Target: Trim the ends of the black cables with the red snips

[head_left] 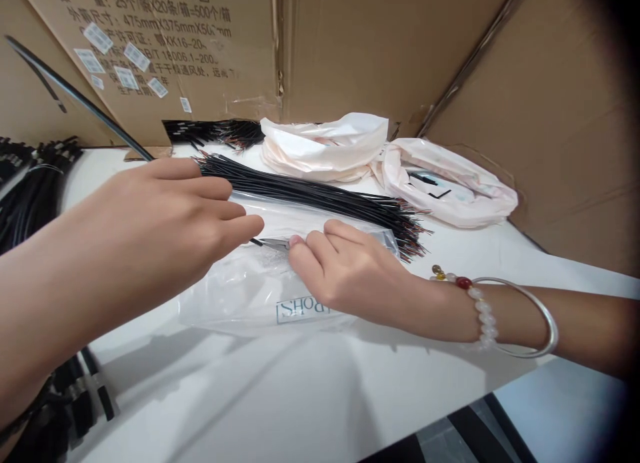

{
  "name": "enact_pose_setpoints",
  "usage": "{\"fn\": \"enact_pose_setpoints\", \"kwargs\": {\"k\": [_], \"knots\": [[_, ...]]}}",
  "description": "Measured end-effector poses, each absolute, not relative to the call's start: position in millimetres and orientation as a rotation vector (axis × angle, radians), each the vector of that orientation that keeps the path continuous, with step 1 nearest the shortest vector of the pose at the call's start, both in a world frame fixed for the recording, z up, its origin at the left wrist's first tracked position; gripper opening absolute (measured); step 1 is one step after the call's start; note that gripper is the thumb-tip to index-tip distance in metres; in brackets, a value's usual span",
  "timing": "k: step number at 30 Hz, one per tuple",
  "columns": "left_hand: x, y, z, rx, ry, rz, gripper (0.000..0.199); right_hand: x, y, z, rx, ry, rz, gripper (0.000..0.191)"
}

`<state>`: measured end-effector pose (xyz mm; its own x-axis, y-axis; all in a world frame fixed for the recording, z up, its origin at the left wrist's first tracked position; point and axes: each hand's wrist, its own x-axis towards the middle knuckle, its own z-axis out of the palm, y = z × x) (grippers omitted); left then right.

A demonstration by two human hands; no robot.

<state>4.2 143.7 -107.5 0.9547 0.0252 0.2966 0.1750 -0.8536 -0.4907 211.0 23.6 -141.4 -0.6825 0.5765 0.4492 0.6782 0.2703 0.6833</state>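
My left hand (200, 206) is closed around a black cable (95, 109). One length of it rises to the upper left, and a short black end pokes out below the fingers. My right hand (345, 269) pinches a slim, pointed metal tool (276, 244), most of which the fingers hide. Its tip meets or nearly meets the cable end; contact is too small to make out. Under both hands lies a clear plastic bag (235, 283) with printed letters. Just behind them a bundle of black wires (310, 193) with bare copper ends lies across the bag's far edge.
Two rolled-down white bags (325, 149) stand behind the bundle, the right one holding small black pieces. Cardboard (350, 49) walls in the back and right of the white table (280, 396). Black cables (45, 176) are heaped at the left, with more cable ends (83, 389) at lower left.
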Motion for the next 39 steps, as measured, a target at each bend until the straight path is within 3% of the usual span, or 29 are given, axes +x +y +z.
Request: {"fn": "enact_pose_setpoints", "kwargs": {"k": [9, 16, 24, 30, 33, 38, 39], "knots": [[5.3, 145.1, -108.3, -2.596, -0.15, -0.366, 0.021, 210.2, 24.5, -152.4, -1.175, -2.387, -1.368, 0.025], [5.5, 140.8, -104.6, -2.622, -0.19, -0.318, 0.023, 209.1, 24.6, -149.5, -1.178, -2.399, -1.427, 0.017], [9.1, 136.6, -104.1, -2.588, -0.177, -0.311, 0.022, 205.0, 22.6, -145.6, -1.187, -2.397, -1.521, 0.025], [7.0, 133.4, -104.3, -2.554, -0.2, -0.276, 0.022, 205.2, 24.6, -146.1, -1.315, -2.437, -1.344, 0.02], [5.8, 131.7, -103.9, -2.514, -0.187, -0.234, 0.022, 206.8, 29.7, -143.6, -1.463, -2.499, -1.106, 0.021], [5.0, 125.5, -95.5, -2.366, -0.066, -0.176, 0.019, 218.5, 35.5, -134.8, -1.902, -2.384, -0.159, 0.003], [4.2, 123.8, -92.8, -2.329, -0.035, -0.164, 0.02, 221.7, 36.3, -133.9, -1.891, -2.323, -0.03, 0.007]]}}
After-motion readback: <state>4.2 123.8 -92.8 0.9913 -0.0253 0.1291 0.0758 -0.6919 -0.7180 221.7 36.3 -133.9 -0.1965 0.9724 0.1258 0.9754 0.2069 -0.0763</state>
